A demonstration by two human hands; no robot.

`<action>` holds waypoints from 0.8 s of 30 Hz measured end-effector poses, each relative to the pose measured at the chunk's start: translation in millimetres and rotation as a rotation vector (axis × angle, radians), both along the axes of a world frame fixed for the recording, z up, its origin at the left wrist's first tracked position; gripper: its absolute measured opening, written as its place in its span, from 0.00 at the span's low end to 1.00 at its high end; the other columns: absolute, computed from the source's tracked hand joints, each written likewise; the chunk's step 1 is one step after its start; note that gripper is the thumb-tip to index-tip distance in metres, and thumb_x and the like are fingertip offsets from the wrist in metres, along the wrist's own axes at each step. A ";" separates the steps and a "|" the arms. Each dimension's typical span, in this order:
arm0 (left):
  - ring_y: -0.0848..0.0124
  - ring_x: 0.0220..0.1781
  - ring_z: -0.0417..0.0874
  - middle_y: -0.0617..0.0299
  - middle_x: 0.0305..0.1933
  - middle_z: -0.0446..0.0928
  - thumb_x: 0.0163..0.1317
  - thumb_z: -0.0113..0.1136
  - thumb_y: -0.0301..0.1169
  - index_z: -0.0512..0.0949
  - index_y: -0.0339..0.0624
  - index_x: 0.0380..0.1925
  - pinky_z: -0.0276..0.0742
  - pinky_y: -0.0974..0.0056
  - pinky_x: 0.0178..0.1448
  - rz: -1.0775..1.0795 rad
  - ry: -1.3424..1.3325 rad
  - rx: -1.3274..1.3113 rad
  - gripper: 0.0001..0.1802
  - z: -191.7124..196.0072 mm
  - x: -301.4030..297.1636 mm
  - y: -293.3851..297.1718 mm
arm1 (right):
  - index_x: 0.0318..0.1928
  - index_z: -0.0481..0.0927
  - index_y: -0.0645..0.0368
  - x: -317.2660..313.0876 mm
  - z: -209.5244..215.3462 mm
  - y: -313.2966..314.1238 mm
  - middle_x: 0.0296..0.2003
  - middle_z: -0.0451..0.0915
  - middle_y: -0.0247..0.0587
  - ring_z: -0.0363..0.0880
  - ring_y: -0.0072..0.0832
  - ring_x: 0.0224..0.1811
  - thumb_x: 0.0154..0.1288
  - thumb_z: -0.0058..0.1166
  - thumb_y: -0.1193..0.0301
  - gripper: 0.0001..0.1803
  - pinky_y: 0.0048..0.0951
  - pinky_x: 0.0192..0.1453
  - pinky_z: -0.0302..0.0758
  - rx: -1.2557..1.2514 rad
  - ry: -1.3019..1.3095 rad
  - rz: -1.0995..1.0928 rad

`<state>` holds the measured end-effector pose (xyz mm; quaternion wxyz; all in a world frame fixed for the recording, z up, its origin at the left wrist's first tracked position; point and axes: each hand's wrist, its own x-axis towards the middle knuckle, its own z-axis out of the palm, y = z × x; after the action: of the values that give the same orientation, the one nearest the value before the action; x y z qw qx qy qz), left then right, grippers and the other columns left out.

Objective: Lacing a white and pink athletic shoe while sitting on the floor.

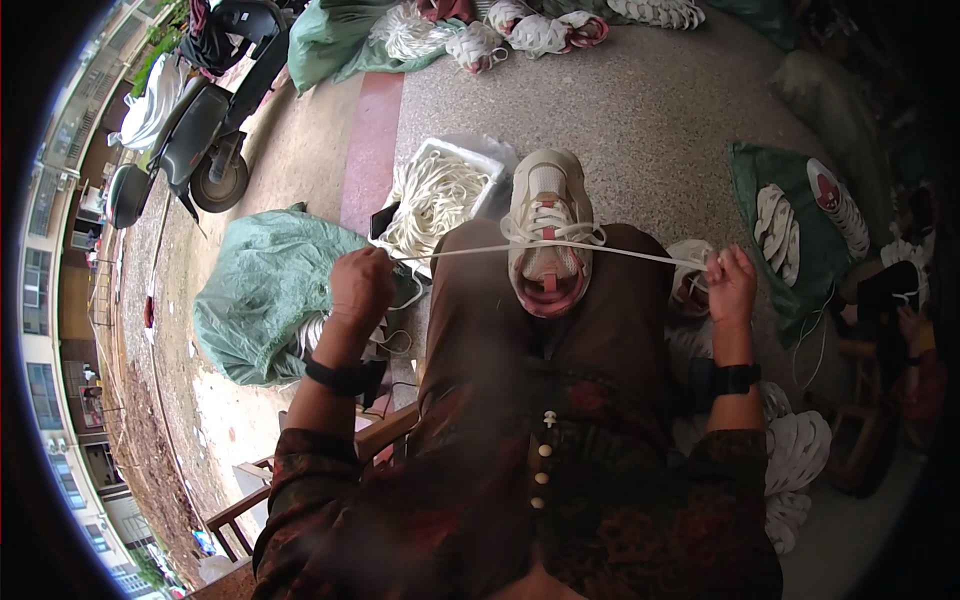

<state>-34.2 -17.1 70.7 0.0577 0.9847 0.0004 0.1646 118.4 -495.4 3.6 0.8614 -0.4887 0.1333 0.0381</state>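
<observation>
A beige and white sneaker (546, 180) with pink parts rests between my knees, its toe pointing away from me. White lace runs through its upper eyelets and loops at both sides. My left hand (362, 284), closed in a fist, grips one end of the shoelace (625, 250) out to the left. Out to the right, my right hand (731, 284) pinches the other end with curled fingers. Between the hands the lace stretches nearly straight across the shoe's opening.
A white foam box (490, 185) full of white laces (436, 200) stands beyond my left knee. Left of it slumps a green sack (265, 290). More shoes (540, 32) lie at the far side, and a green sack (765, 175) with shoes is on the right. A scooter (195, 125) is parked far left.
</observation>
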 end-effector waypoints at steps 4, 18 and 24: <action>0.52 0.26 0.77 0.53 0.20 0.73 0.51 0.57 0.27 0.71 0.42 0.16 0.72 0.52 0.31 0.183 0.163 -0.005 0.08 -30.1 -45.1 26.1 | 0.31 0.70 0.58 -9.4 4.2 -13.6 0.23 0.69 0.30 0.68 0.20 0.25 0.61 0.51 0.75 0.04 0.23 0.27 0.63 -0.016 -0.086 0.337; 0.51 0.31 0.79 0.50 0.25 0.76 0.52 0.55 0.32 0.75 0.41 0.19 0.74 0.53 0.34 0.209 0.277 -0.121 0.08 -43.3 -53.4 41.0 | 0.25 0.73 0.63 -3.3 36.0 -9.3 0.21 0.71 0.53 0.72 0.53 0.28 0.51 0.55 0.76 0.05 0.44 0.29 0.66 -1.625 -0.829 0.449; 0.53 0.28 0.79 0.51 0.24 0.78 0.52 0.58 0.33 0.78 0.43 0.22 0.75 0.55 0.33 0.035 0.463 -0.161 0.06 -58.6 -46.8 36.7 | 0.23 0.73 0.61 9.3 41.7 -38.7 0.21 0.69 0.50 0.71 0.50 0.30 0.47 0.57 0.77 0.05 0.44 0.31 0.66 -1.952 -0.930 0.390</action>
<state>-81.0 19.7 12.0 0.1313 0.9882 0.0440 -0.0652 127.6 -534.1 45.3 0.0493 -0.9393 -0.3110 -0.1362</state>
